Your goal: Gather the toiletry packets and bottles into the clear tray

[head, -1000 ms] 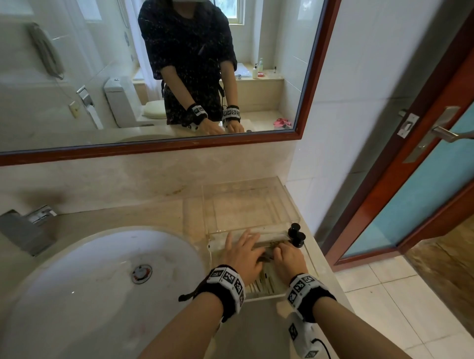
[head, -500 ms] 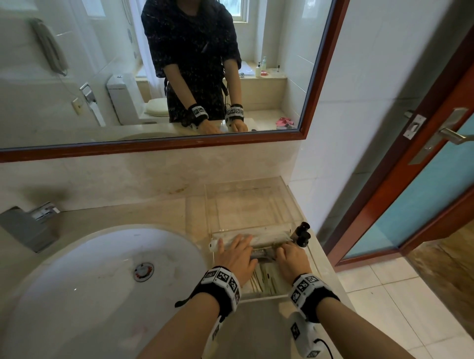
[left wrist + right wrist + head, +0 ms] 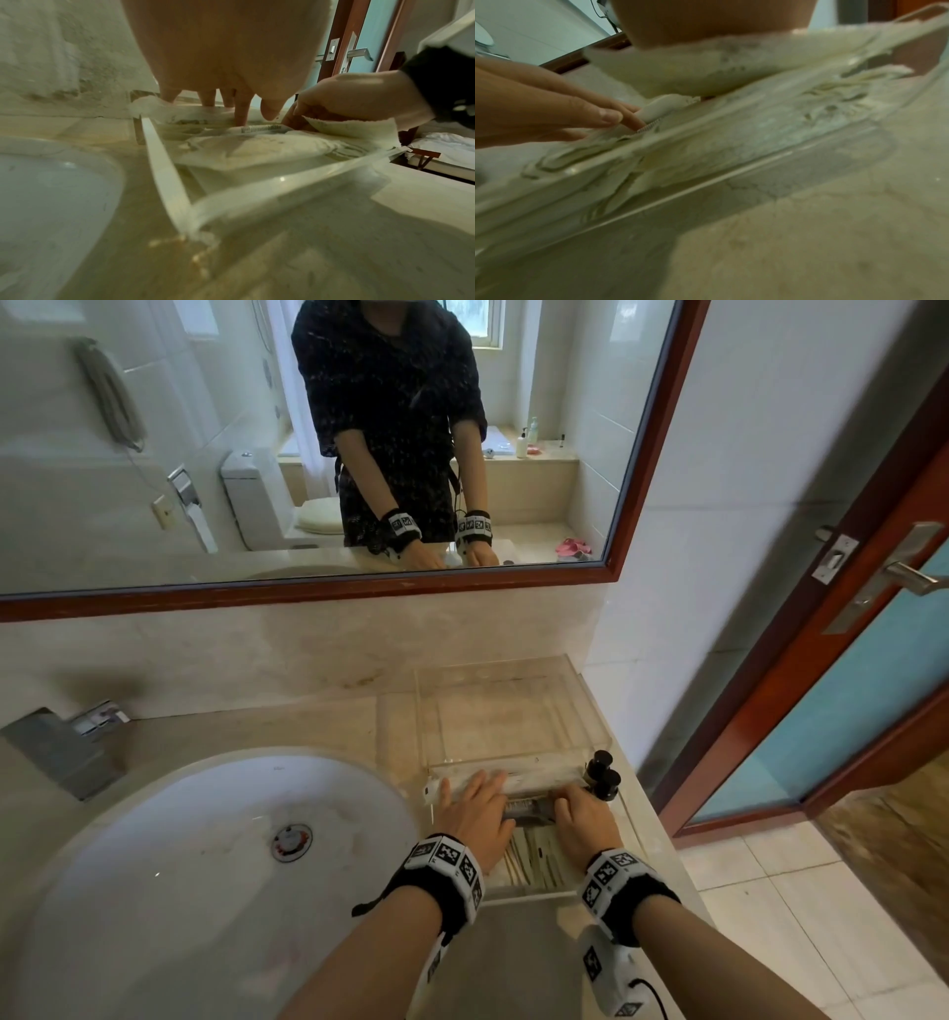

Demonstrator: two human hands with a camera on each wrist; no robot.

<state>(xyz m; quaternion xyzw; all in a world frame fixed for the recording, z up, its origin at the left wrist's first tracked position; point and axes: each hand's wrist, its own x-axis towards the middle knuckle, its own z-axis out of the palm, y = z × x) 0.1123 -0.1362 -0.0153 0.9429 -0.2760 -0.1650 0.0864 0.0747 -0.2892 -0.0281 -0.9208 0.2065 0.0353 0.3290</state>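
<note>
1. on the beige stone bench [image 3: 318,726], right of the white sink [image 3: 205,855], sits the clear tray [image 3: 513,711], its far part bare and its near part holding pale toiletry packets [image 3: 246,150].
2. the left hand [image 3: 475,819] lies palm down over the near part of the tray, fingers straight and spread, fingertips [image 3: 240,113] pressing on a long pale packet [image 3: 539,778] that lies crosswise in the tray.
3. the right hand [image 3: 583,816] is just beside it to the right, fingers curled down, pinching the edge of a packet with a printed barcode strip [image 3: 259,128]; from the left wrist view the curled fingers [image 3: 306,113] meet the wrapper's zigzag edge.
4. two small dark bottles [image 3: 602,775] with black caps stand close together at the right side of the tray, just beyond the right hand; whether they are inside the tray wall cannot be told.
5. more flat packets lie under both wrists at the tray's near edge [image 3: 706,168].
6. both wrists wear black bands with white marker squares.
7. a framed mirror [image 3: 642,454] above the bench reflects the person's arms, and a chrome tap [image 3: 61,752] stands left of the sink.
</note>
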